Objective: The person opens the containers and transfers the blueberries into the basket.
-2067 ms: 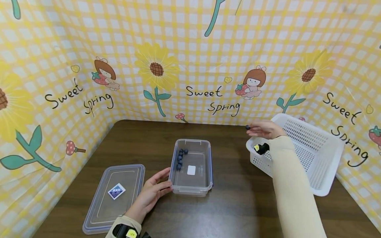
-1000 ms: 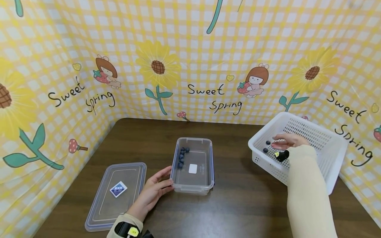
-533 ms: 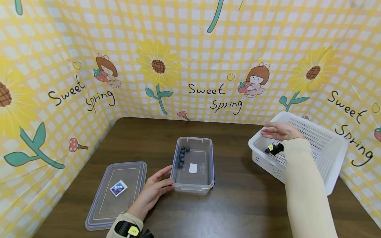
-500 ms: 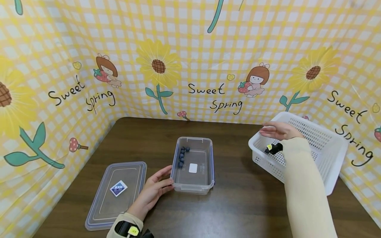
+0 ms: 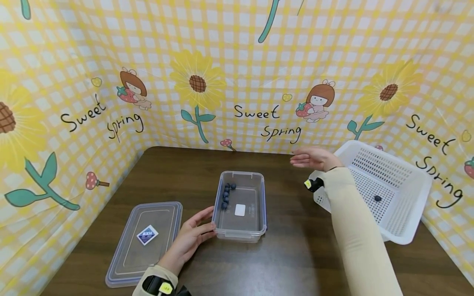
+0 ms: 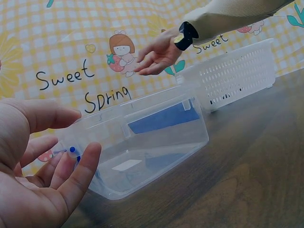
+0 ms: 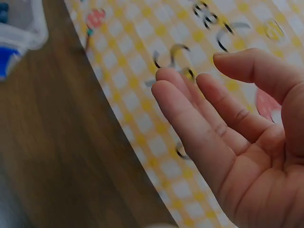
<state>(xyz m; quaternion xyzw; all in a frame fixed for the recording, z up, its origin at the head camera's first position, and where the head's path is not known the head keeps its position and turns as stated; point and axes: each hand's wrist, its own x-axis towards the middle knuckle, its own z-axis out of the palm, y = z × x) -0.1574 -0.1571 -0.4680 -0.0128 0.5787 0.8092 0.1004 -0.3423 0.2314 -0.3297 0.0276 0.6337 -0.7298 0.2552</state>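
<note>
Loosely, the left hand (image 5: 190,236) rested parted fingers against a clear rectangular plastic box (image 5: 237,234) just right of it, round dark-blue berries (image 5: 226,194) inside. The right hand (image 5: 312,158) hung with fingers apart; to its right, a white perforated plastic basket (image 5: 411,181) showed one dark-blue berry (image 5: 377,198).

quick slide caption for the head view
Left hand at a clear container with blueberries inside; right hand hovers near a white basket.

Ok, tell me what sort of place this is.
Probably a small staged filming booth: yellow-checked cloth encloses the dark wood-look table on three sides, and black wrist devices are being worn.
</note>
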